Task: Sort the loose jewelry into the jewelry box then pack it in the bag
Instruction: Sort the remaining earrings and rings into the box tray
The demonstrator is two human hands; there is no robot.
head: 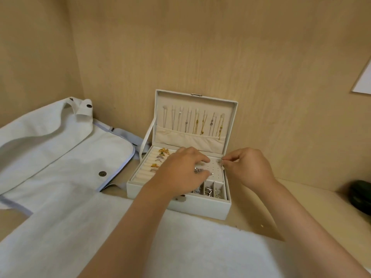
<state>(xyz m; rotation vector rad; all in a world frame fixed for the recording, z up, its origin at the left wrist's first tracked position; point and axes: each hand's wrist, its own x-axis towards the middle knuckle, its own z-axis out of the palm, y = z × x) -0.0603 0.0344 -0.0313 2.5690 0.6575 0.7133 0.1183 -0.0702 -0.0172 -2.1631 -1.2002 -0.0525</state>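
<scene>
Reaching over a white cloth (200, 247) on the bench (301, 195), both hands work inside the open jewelry box (200, 209). The left hand (180, 167) curls round a silvery piece (199, 170), and the right hand (249, 167) pinches a small earring (219, 161) at the perforated panel (214, 173). Necklaces (197, 123) hang in the lid, and the bag (60, 147) lies to the left.
</scene>
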